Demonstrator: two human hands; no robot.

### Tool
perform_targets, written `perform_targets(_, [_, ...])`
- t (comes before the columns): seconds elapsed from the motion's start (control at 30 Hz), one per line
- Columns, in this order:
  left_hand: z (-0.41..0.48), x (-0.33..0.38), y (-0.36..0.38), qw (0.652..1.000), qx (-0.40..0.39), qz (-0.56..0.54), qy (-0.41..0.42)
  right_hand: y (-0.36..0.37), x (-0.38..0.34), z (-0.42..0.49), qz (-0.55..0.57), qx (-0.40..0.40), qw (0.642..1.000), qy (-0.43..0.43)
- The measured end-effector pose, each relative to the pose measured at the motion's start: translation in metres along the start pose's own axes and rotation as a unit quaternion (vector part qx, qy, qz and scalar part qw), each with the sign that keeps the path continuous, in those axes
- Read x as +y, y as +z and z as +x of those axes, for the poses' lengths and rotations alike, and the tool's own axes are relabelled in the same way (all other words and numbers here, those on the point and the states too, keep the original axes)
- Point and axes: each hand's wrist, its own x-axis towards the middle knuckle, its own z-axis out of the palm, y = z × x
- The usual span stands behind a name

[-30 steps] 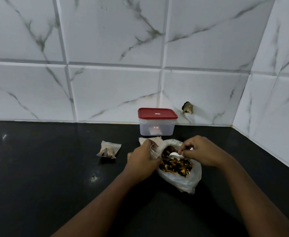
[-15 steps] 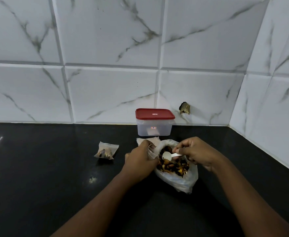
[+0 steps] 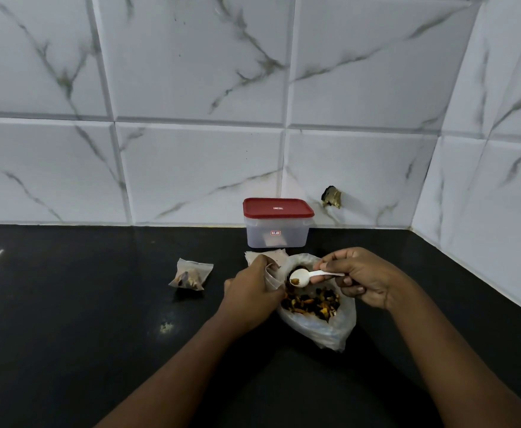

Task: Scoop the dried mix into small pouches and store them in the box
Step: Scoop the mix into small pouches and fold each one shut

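The open bag (image 3: 324, 332) of dried mix (image 3: 314, 302) lies just in front of the red-lidded box (image 3: 276, 233). There too, the right hand (image 3: 367, 281) pinches a white spoon (image 3: 308, 275) carrying a little mix, and the left hand (image 3: 253, 288) grips a small pouch (image 3: 270, 273). A filled pouch (image 3: 191, 274) lies front-left of the box.

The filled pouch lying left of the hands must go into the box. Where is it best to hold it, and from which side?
Probably pinch the filled pouch by its flat far edge, coming down from above. The mix bulges in the near part, so the far strip looks thin and empty, which makes it easy to pinch without crushing the contents.
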Motion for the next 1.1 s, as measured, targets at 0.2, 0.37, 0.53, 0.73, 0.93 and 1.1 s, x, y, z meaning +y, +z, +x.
perform_targets(0.2, [0.001, 0.0, -0.001, 1.0, -0.005, -0.004, 0.003, 0.011, -0.005, -0.006, -0.001, -0.039, 0.996, -0.082])
perform_targets(0.37, [0.0, -0.002, 0.001, 1.0, 0.003, -0.012, 0.006, 0.027, -0.002, -0.011, -0.162, -0.095, 0.974, -0.126])
perform_targets(0.53, [-0.001, 0.0, -0.001, 1.0, 0.001, -0.004, 0.006, 0.017, -0.015, -0.018, -0.203, -0.016, 0.962, -0.18])
perform_targets(0.73, [0.0, -0.001, 0.001, 1.0, -0.001, -0.012, 0.007, -0.004, -0.013, -0.015, -0.448, -0.021, 0.882, -0.147])
perform_targets(0.93, [0.001, -0.001, 0.0, 1.0, -0.001, -0.01, 0.009, 0.001, -0.008, -0.007, -0.483, 0.097, 0.853, -0.172])
perform_targets(1.1, [0.0, 0.0, -0.001, 1.0, 0.002, -0.006, 0.007, 0.004, -0.009, -0.01, -0.483, 0.093, 0.855, -0.163])
